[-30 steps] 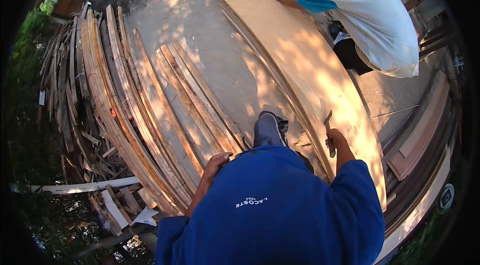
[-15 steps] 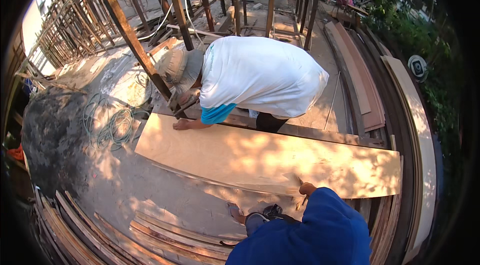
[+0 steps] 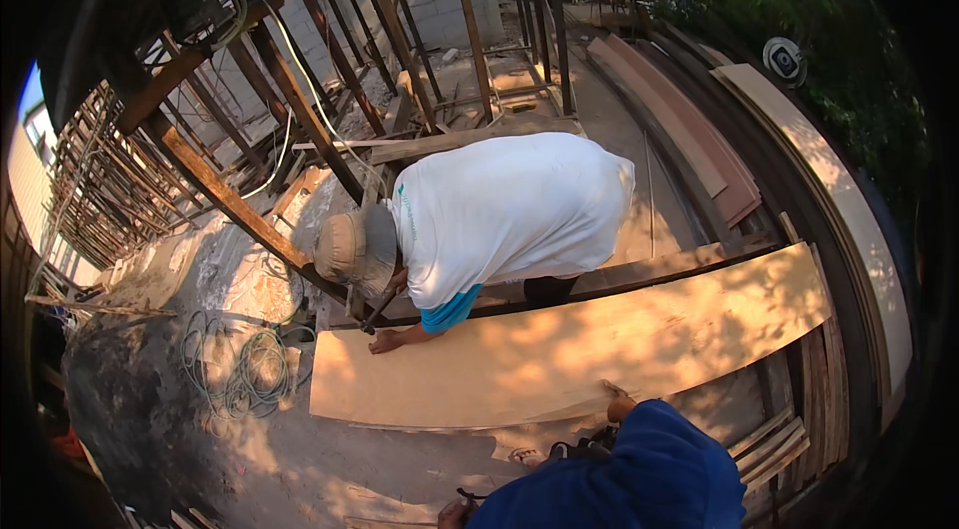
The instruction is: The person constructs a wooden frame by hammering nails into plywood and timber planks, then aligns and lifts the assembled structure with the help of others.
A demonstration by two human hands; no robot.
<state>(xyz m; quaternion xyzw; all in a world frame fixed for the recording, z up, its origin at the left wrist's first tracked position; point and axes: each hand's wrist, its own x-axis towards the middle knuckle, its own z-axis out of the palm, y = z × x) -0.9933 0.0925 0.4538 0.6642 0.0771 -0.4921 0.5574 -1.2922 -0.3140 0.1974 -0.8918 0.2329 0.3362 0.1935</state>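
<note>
A long pale plywood sheet (image 3: pixel 519 364) lies across low timbers in front of me, dappled with sunlight. My right hand (image 3: pixel 620 408), below a blue sleeve, is at its near edge, fingers closed around something short and brownish that I cannot make out. Low in the view, my left hand (image 3: pixel 455 513) is partly cut off and closed by a dark, curved piece (image 3: pixel 472 496), whose kind is unclear. Across the sheet, a person (image 3: pixel 509 214) in a white shirt and a hat bends over its left end. That person's hand (image 3: pixel 392 338) rests on the board beside a dark tool.
Upright timber posts (image 3: pixel 285 89) stand behind the person. A coiled hose or cable (image 3: pixel 250 374) lies on the ground at left. Long boards (image 3: pixel 814 179) are stacked along the right side, with loose strips (image 3: pixel 774 449) near the sheet's right end.
My view has shifted and turned, so the sheet now slopes up toward the right. My left hand has come into view at the bottom. The right hand stays by the sheet's near edge.
</note>
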